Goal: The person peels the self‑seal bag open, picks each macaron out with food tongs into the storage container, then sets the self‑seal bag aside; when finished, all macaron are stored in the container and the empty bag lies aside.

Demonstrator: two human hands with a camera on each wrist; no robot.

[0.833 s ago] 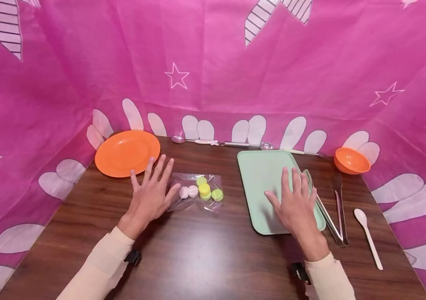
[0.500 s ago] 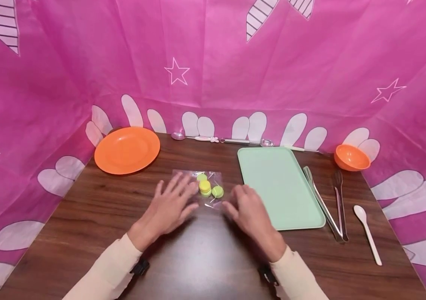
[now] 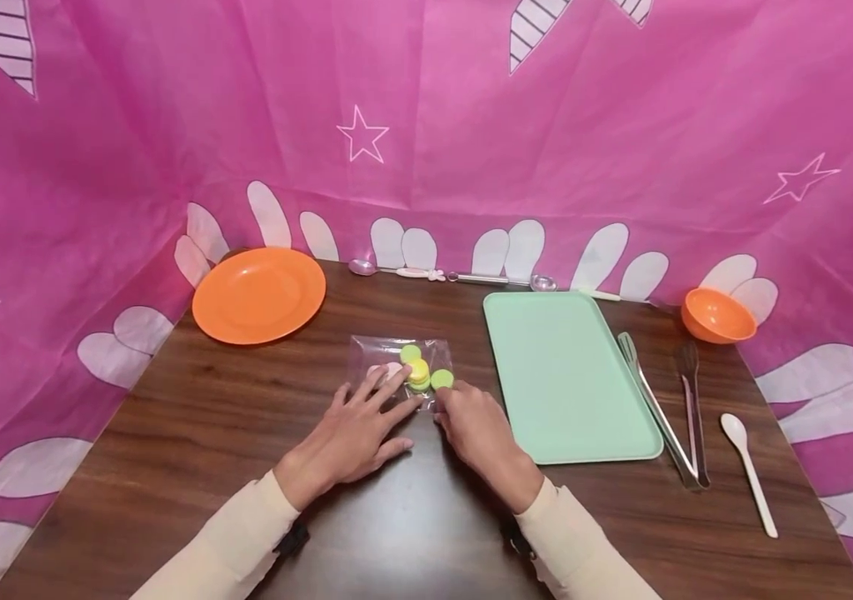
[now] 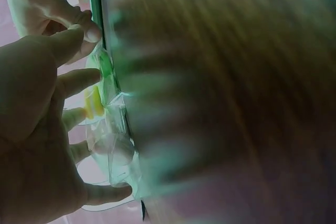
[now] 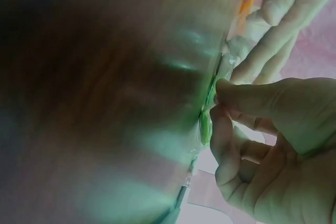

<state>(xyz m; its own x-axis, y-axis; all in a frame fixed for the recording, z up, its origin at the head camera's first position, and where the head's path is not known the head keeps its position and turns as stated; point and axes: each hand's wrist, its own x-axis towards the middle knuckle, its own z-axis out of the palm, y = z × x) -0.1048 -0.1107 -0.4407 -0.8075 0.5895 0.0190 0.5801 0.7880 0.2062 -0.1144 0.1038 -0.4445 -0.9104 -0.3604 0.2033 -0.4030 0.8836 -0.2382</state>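
A clear plastic bag [image 3: 364, 352] lies flat on the wooden table, with small round macarons in it. They include a yellow macaron [image 3: 418, 369], green macarons [image 3: 441, 380] and pink ones [image 3: 394, 368] partly hidden by fingers. My left hand [image 3: 346, 439] has its fingers spread straight over the bag's left and near part, and the left wrist view shows fingertips at the plastic. At the bag's near right corner, my right hand [image 3: 481, 432] pinches the plastic between thumb and curled forefinger, as the right wrist view shows.
An orange plate [image 3: 259, 296] stands back left. To the right are a pale green tray [image 3: 572, 375], metal tongs [image 3: 659, 412], a white spoon [image 3: 747, 471] and an orange bowl [image 3: 719, 317]. A ladle [image 3: 497, 280] and other utensils line the back edge, against the pink cloth.
My left hand has moved from beside the plate to the bag. My right hand has come left from over the tray and taken hold of the bag's corner.
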